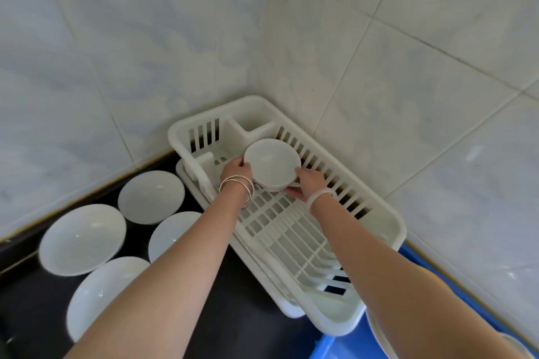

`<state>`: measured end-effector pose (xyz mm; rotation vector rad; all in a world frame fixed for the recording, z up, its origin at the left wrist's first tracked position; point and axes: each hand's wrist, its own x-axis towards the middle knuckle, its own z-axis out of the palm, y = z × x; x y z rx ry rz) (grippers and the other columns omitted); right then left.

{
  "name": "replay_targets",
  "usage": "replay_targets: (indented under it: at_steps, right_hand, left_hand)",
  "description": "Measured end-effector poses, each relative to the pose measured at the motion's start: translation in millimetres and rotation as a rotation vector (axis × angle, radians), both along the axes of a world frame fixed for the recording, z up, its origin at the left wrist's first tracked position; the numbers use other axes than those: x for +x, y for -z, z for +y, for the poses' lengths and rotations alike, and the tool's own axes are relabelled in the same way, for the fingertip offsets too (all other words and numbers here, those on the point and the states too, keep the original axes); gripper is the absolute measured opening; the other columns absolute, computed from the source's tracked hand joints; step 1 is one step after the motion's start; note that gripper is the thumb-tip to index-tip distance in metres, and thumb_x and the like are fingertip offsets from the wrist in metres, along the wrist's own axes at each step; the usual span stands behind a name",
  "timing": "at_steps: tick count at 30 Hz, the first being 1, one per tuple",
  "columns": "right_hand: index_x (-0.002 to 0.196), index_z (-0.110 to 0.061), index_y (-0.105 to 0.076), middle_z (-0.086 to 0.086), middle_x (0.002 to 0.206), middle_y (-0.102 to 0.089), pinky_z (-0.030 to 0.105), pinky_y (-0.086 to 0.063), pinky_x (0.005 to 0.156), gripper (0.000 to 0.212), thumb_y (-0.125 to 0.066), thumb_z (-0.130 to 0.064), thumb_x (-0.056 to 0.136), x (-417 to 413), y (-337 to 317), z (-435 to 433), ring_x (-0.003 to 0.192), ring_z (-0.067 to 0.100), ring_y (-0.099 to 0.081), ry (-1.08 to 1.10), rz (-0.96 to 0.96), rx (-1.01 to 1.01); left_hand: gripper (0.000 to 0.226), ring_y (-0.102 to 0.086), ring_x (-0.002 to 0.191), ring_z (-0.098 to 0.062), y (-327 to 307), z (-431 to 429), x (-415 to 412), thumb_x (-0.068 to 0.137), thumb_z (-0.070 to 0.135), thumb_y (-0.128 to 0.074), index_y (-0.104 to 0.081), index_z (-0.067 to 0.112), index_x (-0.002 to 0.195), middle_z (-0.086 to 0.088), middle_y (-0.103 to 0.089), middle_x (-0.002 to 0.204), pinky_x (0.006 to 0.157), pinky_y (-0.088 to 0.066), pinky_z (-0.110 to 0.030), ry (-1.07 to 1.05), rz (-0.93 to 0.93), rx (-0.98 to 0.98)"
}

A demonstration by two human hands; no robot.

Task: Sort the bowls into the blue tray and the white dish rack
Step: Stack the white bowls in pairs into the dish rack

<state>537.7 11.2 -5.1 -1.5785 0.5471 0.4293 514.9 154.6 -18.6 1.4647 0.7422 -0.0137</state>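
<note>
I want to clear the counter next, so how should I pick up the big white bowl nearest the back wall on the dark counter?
Grip the rim of the bowl, coming from above on its near, open side. It sits upright and shallow, so the thin rim is the only edge to pinch. It stands clear of the neighbouring bowls and the white dish rack. Both hands are busy with the small bowl.

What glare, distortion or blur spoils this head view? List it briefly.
Head view: wide-angle bending curves the wall tile seams; small bright highlights sit on the large bowls on the dark counter; light is soft, with few hard shadows; the small bowl between left hand and right hand stays fairly sharp.
</note>
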Motion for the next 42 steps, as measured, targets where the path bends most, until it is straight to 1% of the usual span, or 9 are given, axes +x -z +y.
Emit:
replay_targets:
  at_steps: [3, 7, 13, 16, 20, 25, 33, 37, 42]
  right_hand:
    - [0.117, -0.011, -0.051, 0.001, 0.083, -0.053, 0.035, -0.056, 0.068, 0.027, -0.045, -0.027, 0.096, -6.3, -3.5, 3.2, 0.070, 0.019, -0.058, -0.011, 0.017, -0.017]
    - [0.123, -0.012, -0.050, -0.006, 0.078, -0.051, 0.041, -0.055, 0.083, 0.033, -0.041, -0.031, 0.097, -18.1, -5.1, 6.8, 0.077, 0.022, -0.060, -0.012, -0.020, -0.081]
    - [0.121, -0.013, -0.055, 0.011, 0.107, -0.062, 0.038, -0.054, 0.084, 0.033, -0.038, -0.029, 0.098, -35.8, -29.7, -1.9, 0.088, 0.027, -0.060, -0.052, -0.056, -0.146]
    - [0.124, -0.002, -0.052, 0.017, 0.107, -0.061, 0.053, -0.047, 0.096, 0.040, -0.033, -0.025, 0.097, -48.8, -48.1, -3.4, 0.093, 0.031, -0.059, -0.141, -0.172, -0.297]
    - [0.118, -0.014, -0.057, -0.004, 0.098, -0.062, 0.034, -0.052, 0.080, 0.029, -0.041, -0.026, 0.096, -85.4, -83.1, 12.5, 0.080, 0.017, -0.060, -0.192, -0.271, -0.153]
    - [0.104, -0.021, -0.060, -0.007, 0.092, -0.065, 0.030, -0.051, 0.078, 0.023, -0.039, -0.028, 0.096, -152.4, -94.8, 43.2, 0.080, 0.012, -0.062, -0.367, -0.344, -0.144]
    - [0.116, -0.019, -0.055, 0.010, 0.111, -0.064, 0.046, -0.052, 0.091, 0.031, -0.040, -0.034, 0.094, -212.1, -19.0, 85.2, 0.097, 0.028, -0.063, -0.610, 0.014, -0.351]
    - [0.136, -0.012, -0.040, 0.015, 0.117, -0.059, 0.047, -0.052, 0.091, 0.046, -0.044, -0.031, 0.094, -202.6, 5.6, 98.3, 0.099, 0.029, -0.061, -0.503, 0.121, -0.374]
    - [0.119, -0.001, -0.051, 0.025, 0.116, -0.060, 0.047, -0.054, 0.088, 0.030, -0.047, -0.012, 0.092, -187.6, 10.4, 112.4, 0.098, 0.038, -0.064, -0.301, 0.216, -0.182]
  left_hand:
    - [0.037, -0.057, 0.109, -0.039, -7.1, -1.5, -2.6, 0.089, 0.007, -0.040, -0.060, 0.008, 0.119, -0.020, -0.061, 0.121, 0.096, -0.048, -0.049, 0.031, 0.009, 0.020]
    - [0.035, -0.057, 0.109, -0.038, -19.0, -3.3, -11.7, 0.088, 0.010, -0.040, -0.060, 0.005, 0.117, -0.021, -0.062, 0.118, 0.095, -0.047, -0.040, 0.088, 0.010, 0.132]
    - [0.032, -0.058, 0.108, -0.041, -36.0, 1.3, -31.3, 0.090, 0.012, -0.040, -0.061, 0.002, 0.112, -0.028, -0.063, 0.113, 0.093, -0.046, -0.042, 0.168, 0.032, 0.195]
    - [0.036, -0.060, 0.108, -0.036, -50.0, 5.9, -47.8, 0.091, 0.014, -0.042, -0.058, 0.006, 0.122, -0.024, -0.062, 0.119, 0.094, -0.047, -0.039, 0.183, -0.001, 0.170]
    - [0.032, -0.058, 0.090, -0.023, -65.0, 20.9, -93.0, 0.093, 0.023, -0.045, -0.060, 0.014, 0.121, -0.020, -0.064, 0.117, 0.086, -0.045, -0.030, 0.164, -0.068, 0.199]
    - [0.031, -0.057, 0.114, -0.029, -66.3, 51.1, -174.0, 0.092, 0.016, -0.049, -0.060, 0.011, 0.121, -0.012, -0.063, 0.123, 0.103, -0.042, -0.040, 0.044, -0.080, 0.329]
    - [0.043, -0.050, 0.124, -0.030, -23.7, 89.1, -278.4, 0.088, 0.011, -0.052, -0.051, 0.016, 0.131, -0.011, -0.054, 0.136, 0.104, -0.037, -0.039, -0.170, 0.141, 0.509]
    - [0.052, -0.037, 0.135, -0.030, 0.1, 98.8, -298.0, 0.087, 0.005, -0.054, -0.042, 0.010, 0.137, -0.013, -0.040, 0.147, 0.112, -0.030, -0.043, -0.227, 0.197, 0.550]
    - [0.054, -0.045, 0.129, -0.034, 14.8, 104.5, -307.2, 0.088, 0.001, -0.046, -0.040, 0.017, 0.139, -0.010, -0.049, 0.141, 0.109, -0.034, -0.046, -0.315, 0.227, 0.370]
